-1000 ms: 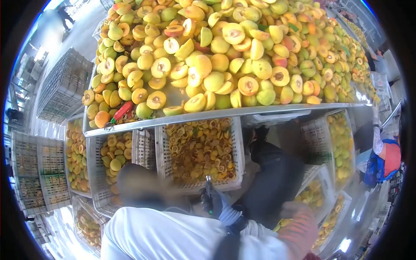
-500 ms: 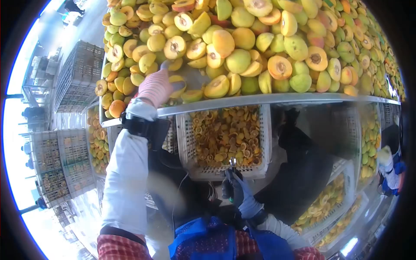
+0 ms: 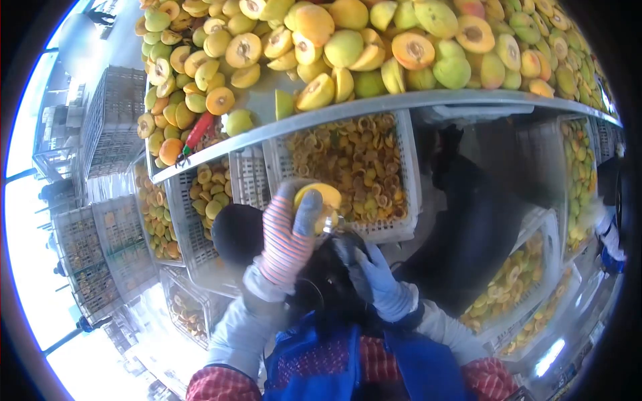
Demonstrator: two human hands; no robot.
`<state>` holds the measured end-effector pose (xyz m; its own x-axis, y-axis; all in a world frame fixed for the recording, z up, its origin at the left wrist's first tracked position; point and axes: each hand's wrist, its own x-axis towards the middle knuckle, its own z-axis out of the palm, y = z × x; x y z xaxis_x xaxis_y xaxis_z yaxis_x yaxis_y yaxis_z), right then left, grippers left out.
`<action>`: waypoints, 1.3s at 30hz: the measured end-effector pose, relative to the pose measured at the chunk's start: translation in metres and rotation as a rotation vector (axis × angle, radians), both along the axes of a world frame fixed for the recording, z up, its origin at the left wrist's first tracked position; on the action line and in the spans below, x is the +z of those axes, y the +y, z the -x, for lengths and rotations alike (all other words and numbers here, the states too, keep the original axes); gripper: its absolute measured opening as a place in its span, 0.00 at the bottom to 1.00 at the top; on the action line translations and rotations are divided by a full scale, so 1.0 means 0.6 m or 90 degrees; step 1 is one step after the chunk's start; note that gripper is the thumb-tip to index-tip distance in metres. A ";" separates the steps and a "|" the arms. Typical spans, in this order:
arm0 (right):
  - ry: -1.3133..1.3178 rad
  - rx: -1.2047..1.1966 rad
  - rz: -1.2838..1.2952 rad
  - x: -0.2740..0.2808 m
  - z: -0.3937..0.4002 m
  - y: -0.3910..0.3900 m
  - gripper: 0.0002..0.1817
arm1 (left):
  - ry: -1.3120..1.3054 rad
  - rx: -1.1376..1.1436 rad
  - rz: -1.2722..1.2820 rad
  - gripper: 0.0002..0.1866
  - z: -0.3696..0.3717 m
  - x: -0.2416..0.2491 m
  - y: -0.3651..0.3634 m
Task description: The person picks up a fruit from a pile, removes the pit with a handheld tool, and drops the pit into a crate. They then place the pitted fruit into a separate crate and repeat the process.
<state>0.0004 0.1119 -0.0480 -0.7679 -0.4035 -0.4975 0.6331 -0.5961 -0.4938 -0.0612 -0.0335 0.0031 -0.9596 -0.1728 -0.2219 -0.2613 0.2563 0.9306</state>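
Note:
My left hand (image 3: 287, 234), in a striped glove with grey fingertips, grips a yellow peach half (image 3: 324, 195) above my lap. Held in my right hand (image 3: 384, 284), in a grey-blue glove, is a metal-tipped hand tool (image 3: 329, 224) whose exact kind I cannot make out. Its bright tip is at the lower edge of the peach half, and the contact itself is blurred. Just beyond both hands stands a white plastic crate (image 3: 409, 180) of small cut fruit pieces.
A metal-edged table (image 3: 374, 105) carries a heap of halved peaches (image 3: 411, 51). A red-handled tool (image 3: 198, 131) lies at its left corner. Crates of fruit (image 3: 184, 220) stand below, with stacked crates (image 3: 120, 120) at left. Another person's sleeve (image 3: 610, 235) shows at far right.
My left hand has come back from the heap to my lap with a peach half. My right hand has raised the tool to it. The view has shifted, revealing the red-handled tool.

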 end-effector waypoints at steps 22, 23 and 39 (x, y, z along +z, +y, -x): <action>0.484 0.133 -0.439 0.003 -0.040 0.017 0.23 | 0.023 0.217 -0.120 0.16 -0.107 -0.023 0.064; 0.478 0.141 -0.434 -0.010 -0.047 0.016 0.23 | 0.011 0.220 -0.153 0.16 -0.108 -0.022 0.064; -0.130 0.286 0.299 0.022 -0.050 0.033 0.16 | -0.112 -0.023 -0.185 0.21 -0.097 0.010 0.012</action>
